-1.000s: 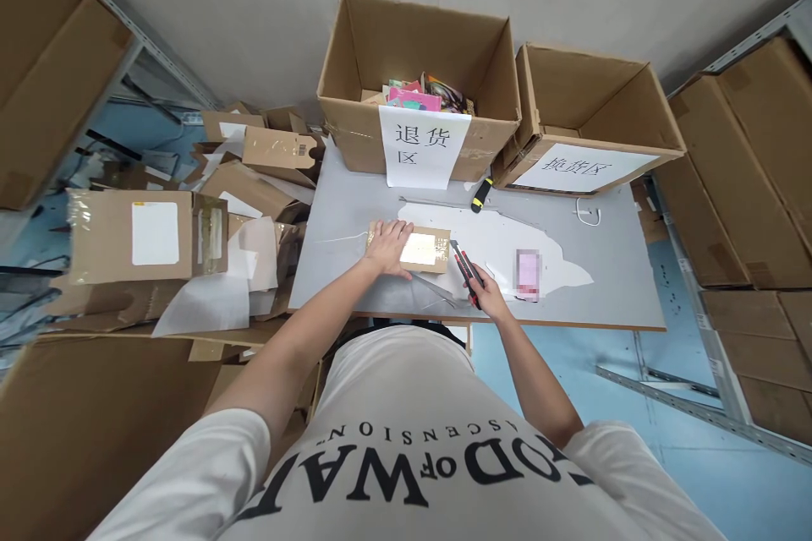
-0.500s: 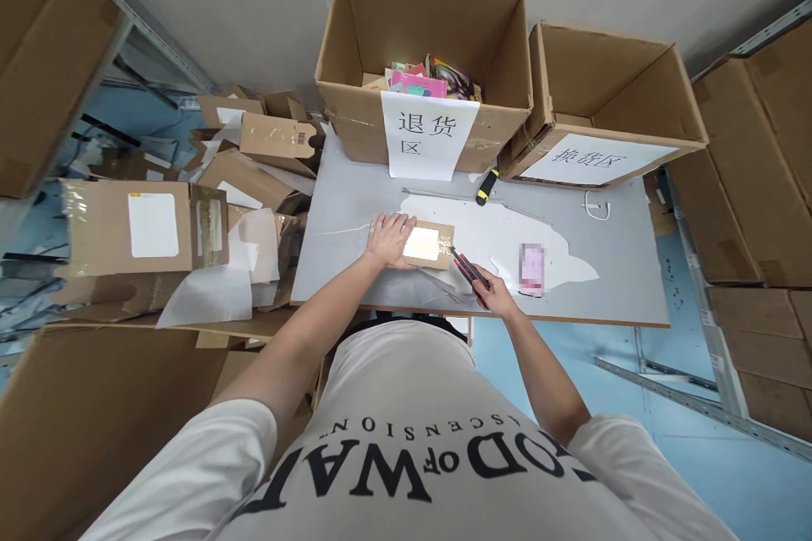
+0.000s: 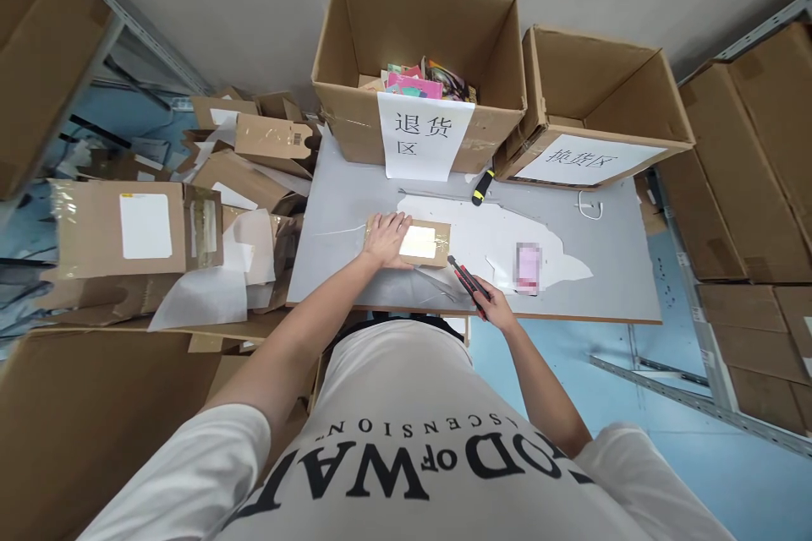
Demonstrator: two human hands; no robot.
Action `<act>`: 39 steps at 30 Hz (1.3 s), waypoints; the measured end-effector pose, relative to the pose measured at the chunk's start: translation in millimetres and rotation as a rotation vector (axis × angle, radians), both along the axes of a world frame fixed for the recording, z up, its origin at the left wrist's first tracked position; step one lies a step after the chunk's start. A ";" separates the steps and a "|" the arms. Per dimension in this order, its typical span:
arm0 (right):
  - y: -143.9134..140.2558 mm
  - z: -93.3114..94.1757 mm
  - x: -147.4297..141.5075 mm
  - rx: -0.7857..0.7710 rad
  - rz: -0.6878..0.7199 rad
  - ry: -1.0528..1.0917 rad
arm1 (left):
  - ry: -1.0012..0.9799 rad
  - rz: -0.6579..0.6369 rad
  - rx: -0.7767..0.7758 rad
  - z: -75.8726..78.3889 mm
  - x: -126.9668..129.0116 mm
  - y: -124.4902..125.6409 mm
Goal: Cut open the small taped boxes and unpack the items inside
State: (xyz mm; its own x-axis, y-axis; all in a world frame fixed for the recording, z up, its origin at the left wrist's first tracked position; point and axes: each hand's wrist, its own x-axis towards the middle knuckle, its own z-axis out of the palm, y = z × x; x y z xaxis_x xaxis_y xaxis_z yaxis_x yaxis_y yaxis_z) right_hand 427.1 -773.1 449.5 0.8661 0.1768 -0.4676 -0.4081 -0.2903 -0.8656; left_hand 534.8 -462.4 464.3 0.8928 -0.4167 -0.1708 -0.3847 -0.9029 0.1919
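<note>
Pin the parcel, cut shallow
Left hand point(image 3: 384, 238) presses flat on the small parcel point(image 3: 424, 243); right hand point(image 3: 491, 304) clenches the utility knife point(image 3: 464, 275), near its right edge.

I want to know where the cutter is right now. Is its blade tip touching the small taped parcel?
No: the utility knife in the right hand sits off the parcel, with bare table between them.
</note>
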 end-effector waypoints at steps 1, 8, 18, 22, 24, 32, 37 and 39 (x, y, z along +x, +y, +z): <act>-3.3 -2.4 -2.7 0.013 -0.035 0.006 | 0.006 -0.001 0.006 0.1 -0.2 0.1; -12.8 -23.4 -8.5 0.122 -0.240 0.037 | 0.000 -0.025 0.042 -0.8 -6.0 0.7; -0.3 -39.5 2.3 0.163 -0.289 0.000 | -0.100 -0.030 0.043 -1.8 -36.5 6.8; 3.2 -42.5 6.8 0.175 -0.293 0.010 | -0.124 -0.029 0.034 -3.2 -54.4 13.1; 5.4 -44.0 9.0 0.161 -0.282 0.000 | -0.123 -0.026 0.029 -4.3 -62.1 15.5; 9.2 -47.4 14.7 -0.109 -0.166 -0.084 | -0.079 0.018 0.032 -8.7 -69.8 15.8; 11.1 -57.1 16.9 -0.417 -0.067 -0.150 | -0.095 0.027 0.031 -10.7 -69.4 13.6; 12.8 -66.3 19.4 -0.501 -0.069 -0.158 | -0.089 0.039 0.034 -11.3 -71.2 11.7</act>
